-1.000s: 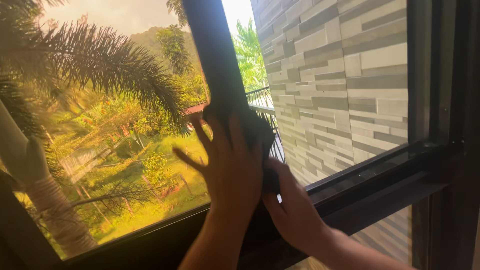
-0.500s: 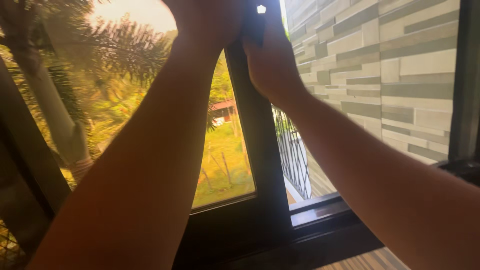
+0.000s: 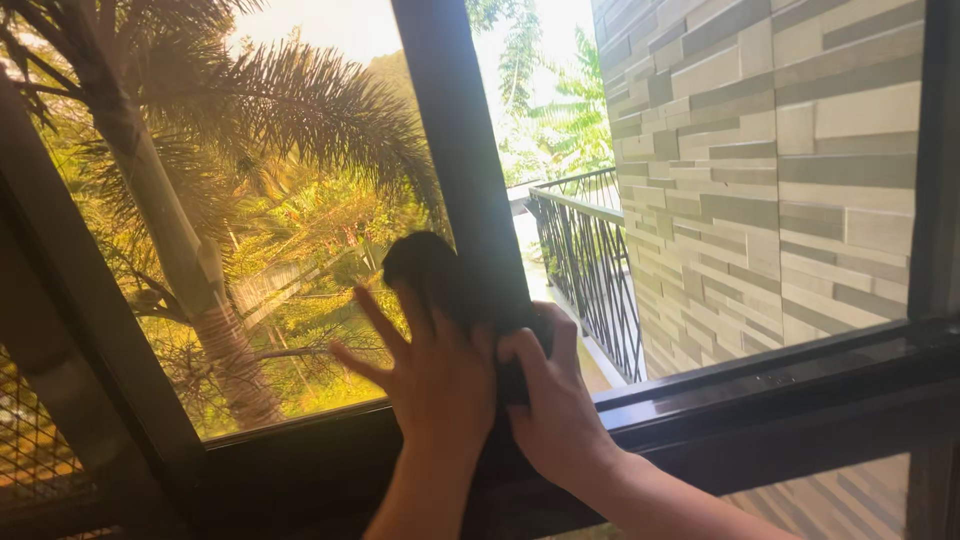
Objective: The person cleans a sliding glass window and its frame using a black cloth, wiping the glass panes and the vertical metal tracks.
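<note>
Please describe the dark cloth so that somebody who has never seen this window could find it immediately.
Find the dark upright window bar between the palm-tree pane and the pane showing the grey stone wall. Low on that bar, the left hand and right hand press a dark cloth against it. It is the only soft, rumpled thing there.

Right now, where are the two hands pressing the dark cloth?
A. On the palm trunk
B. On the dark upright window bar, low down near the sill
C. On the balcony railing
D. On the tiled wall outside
B: the left hand and right hand hold the cloth against the bar, just above the sill.
</note>
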